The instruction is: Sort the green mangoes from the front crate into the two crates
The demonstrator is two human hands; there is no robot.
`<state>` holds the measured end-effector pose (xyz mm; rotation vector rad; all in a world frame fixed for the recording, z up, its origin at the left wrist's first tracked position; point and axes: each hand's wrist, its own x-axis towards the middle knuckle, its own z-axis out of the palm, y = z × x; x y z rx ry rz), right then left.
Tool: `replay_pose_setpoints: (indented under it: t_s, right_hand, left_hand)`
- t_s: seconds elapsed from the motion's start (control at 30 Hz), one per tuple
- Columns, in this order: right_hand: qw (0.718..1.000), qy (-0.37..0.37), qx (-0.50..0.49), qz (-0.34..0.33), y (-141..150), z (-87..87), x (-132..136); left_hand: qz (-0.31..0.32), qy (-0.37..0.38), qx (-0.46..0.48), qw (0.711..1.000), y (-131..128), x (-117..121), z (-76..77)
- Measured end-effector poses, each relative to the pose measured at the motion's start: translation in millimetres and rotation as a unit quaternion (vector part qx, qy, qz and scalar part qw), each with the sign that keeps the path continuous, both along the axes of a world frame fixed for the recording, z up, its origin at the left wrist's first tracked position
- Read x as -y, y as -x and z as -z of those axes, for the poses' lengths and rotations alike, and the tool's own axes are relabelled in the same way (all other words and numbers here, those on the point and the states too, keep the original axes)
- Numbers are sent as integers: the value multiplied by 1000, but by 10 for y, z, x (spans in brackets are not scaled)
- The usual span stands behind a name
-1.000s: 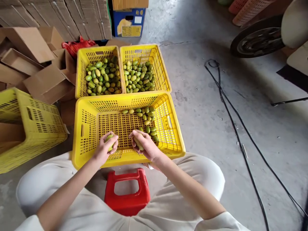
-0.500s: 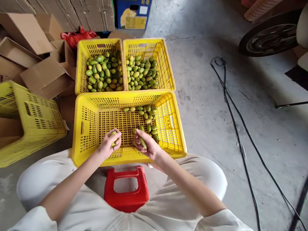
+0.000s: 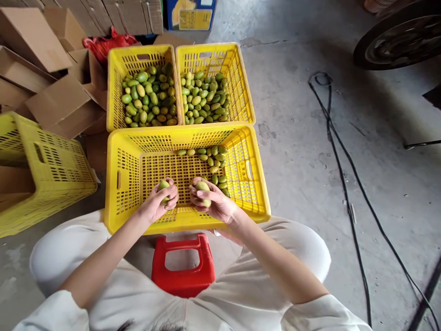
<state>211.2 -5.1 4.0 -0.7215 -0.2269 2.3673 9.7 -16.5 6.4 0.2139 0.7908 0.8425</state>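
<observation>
Here in the head view, both hands are busy above the large yellow crate (image 3: 113,184). The left hand (image 3: 153,207) has its thumb and fingers clamped on one green fruit (image 3: 164,185), the rounded top showing above the thumb. Across from it, the right hand (image 3: 222,207) has its fingers wrapped around a paler fruit (image 3: 203,187), thumb laid over its lower part. The two hands are apart, each with its own piece.

Down inside that crate, loose fruit (image 3: 219,157) sits along the far side and toward the right wall. Beyond its far rim, side by side, come the left rear crate (image 3: 110,87) and the right rear crate (image 3: 245,87), both holding a heap of similar green and yellowish fruit. A red stool (image 3: 184,281) is just this side of the large crate.

As for handling, each piece looks light, firm and smooth-skinned, probably a little slippery and likely to roll if let go on its side. The skin could bruise under a hard squeeze or a drop, so the best hold looks like a gentle wrap around the widest part, thumb opposite the fingers, no nails digging in.
</observation>
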Motion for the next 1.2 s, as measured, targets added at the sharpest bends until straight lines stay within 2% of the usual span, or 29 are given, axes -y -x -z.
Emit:
replay_pose_setpoints:
  t_s: [0.2, 0.4, 0.57, 0.63, 0.83, 0.9, 1.07, 1.2]
  right_hand:
    - [999, 5, 36, -32, 37, 211, -68]
    - [998, 11, 24, 60, 42, 168, -145]
    - [989, 6, 34, 142, 56, 136, -152]
    - [990, 16, 26, 136, 64, 151, -150]
    - [998, 26, 34, 39, 70, 216, -123]
    - [997, 21, 50, 46, 65, 227, -122]
    - [995, 57, 36, 77, 49, 174, -165]
    - [995, 59, 45, 71, 71, 114, -154]
  left_hand:
    - [39, 8, -15, 999, -3, 6, 42]
    - [-38, 37, -2, 999, -23, -64, 16]
    - [-1, -17, -19, 1000, 9, -79, 30]
    - [18, -22, -18, 999, 25, -73, 46]
    - [33, 22, -69, 997, 40, -81, 138]
    - [27, 39, -68, 997, 36, -94, 158]
    - [-37, 35, -44, 998, 39, -137, 103]
    - [-22, 24, -32, 999, 53, -141, 82]
